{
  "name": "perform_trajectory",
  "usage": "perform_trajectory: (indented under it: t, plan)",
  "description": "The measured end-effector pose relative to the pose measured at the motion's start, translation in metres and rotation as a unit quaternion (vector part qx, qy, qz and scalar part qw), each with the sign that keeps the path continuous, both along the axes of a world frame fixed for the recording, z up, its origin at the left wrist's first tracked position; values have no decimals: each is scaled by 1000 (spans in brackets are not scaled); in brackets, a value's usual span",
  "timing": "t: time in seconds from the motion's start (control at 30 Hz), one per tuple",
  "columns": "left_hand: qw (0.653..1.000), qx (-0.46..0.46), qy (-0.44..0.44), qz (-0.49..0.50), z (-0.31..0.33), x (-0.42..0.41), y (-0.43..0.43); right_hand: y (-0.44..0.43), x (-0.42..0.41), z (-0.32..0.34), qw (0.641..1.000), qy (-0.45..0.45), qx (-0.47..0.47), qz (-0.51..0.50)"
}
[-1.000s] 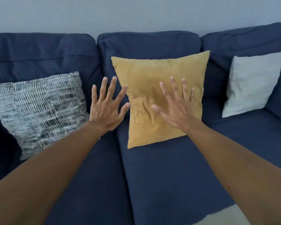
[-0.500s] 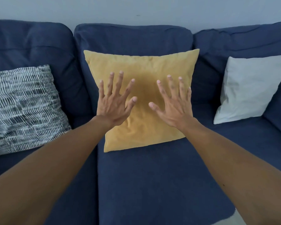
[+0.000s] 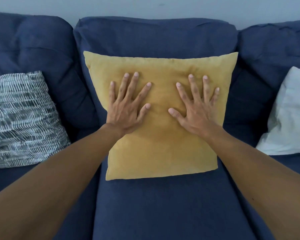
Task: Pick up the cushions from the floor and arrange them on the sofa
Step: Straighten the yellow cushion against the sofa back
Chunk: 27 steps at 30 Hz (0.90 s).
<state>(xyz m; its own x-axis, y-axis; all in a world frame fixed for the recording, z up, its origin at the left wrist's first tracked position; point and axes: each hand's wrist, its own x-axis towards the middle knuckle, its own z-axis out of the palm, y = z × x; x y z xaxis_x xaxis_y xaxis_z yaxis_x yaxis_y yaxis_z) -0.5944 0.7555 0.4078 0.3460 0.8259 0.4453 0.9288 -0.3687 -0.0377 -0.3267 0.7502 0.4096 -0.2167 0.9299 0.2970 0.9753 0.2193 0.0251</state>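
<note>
A mustard-yellow cushion (image 3: 161, 149) leans upright against the middle back of the dark blue sofa (image 3: 163, 205). My left hand (image 3: 126, 106) lies flat on the cushion's left half, fingers spread. On its right half my right hand (image 3: 196, 108) rests the same way, palm down and fingers apart. Neither hand grips anything. A black-and-white patterned cushion (image 3: 22, 118) leans on the left seat. A pale grey-white cushion (image 3: 289, 115) leans on the right seat, partly cut off by the frame edge.
The sofa's three back cushions run along a pale wall (image 3: 145, 6). Bare blue seat fabric shows in front of the yellow cushion. No floor is in view.
Both hands have moved forward and now press flat on the yellow cushion. The cushion stands squarer and smoother against the sofa back. The view has shifted closer and centred on it.
</note>
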Motion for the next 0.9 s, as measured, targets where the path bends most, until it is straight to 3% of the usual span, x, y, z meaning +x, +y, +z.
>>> perform_trajectory:
  t: [0.23, 0.57, 0.73, 0.9]
  plan:
    - [999, 33, 1, 26, -13, -18, 24, 27, 22, -9, 1000, 8, 9, 11]
    - [992, -26, -44, 112, 20, -42, -36, 3, 71, 24, 997, 41, -43, -57]
    - [996, -4, -31, 77, 17, -28, -72, -27, 68, 22, 998, 58, 23, 23]
    - [998, 4, -42, 56, -21, 21, -88, -61, 32, -21, 994, 47, 67, 72]
